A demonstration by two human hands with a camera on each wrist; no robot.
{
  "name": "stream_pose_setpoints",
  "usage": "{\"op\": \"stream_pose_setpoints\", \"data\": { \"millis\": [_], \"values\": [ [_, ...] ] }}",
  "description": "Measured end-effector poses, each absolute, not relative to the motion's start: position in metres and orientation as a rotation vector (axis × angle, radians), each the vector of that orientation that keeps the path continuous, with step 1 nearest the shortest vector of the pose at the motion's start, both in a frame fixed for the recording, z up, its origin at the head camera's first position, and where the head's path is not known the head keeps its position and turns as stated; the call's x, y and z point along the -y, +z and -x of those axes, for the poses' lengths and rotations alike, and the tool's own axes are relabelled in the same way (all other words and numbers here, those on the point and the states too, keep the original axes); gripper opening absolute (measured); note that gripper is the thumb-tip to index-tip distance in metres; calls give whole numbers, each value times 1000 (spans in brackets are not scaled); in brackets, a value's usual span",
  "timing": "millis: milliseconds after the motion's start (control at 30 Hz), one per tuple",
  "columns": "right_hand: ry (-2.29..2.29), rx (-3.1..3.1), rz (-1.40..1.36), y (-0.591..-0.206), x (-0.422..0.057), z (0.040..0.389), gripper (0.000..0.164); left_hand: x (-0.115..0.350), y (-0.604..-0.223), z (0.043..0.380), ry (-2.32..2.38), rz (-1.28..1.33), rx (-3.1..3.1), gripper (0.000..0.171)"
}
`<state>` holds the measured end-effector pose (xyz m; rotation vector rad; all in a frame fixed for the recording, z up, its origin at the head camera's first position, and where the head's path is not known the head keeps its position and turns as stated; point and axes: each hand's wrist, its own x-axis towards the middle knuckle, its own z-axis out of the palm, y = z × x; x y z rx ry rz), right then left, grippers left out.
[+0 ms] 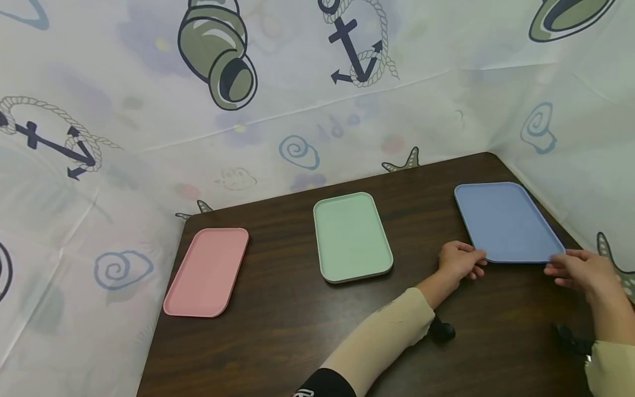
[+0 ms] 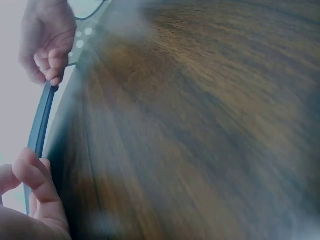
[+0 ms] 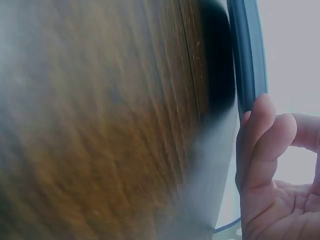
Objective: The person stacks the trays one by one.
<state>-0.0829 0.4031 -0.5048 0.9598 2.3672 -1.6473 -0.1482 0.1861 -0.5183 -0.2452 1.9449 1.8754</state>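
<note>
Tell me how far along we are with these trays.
Looks done: the pink tray and green tray lie on the table, no hand touching them. In hand: the blue tray, its near corners pinched by the left hand and right hand. Left: probably settling the blue tray and letting go, since both hands grip it.

The blue tray (image 1: 508, 220) is a shallow, flat rectangle with rounded corners and a thin raised rim. The fingers (image 2: 39, 177) of the left hand (image 1: 457, 261) pinch one near corner, those of the right hand (image 1: 589, 271) the other; it extends, face up, beyond both sets.
</note>
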Motion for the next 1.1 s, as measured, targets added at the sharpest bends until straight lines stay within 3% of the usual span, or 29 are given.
{"op": "stream_pose_setpoints", "data": {
  "millis": [333, 633, 1100],
  "values": [
    [-1692, -2407, -800, -502, -390, 71, 73, -163, -511, 153, 1825, 234, -1962, 21],
    [-1891, -2371, -784, -489, -382, 74, 30, -148, -486, 157, 1877, 107, -2019, 23],
    [-1834, -2468, -657, -464, -365, 91, 27, -113, -457, 165, 1972, -55, -1995, 20]
  ]
}}
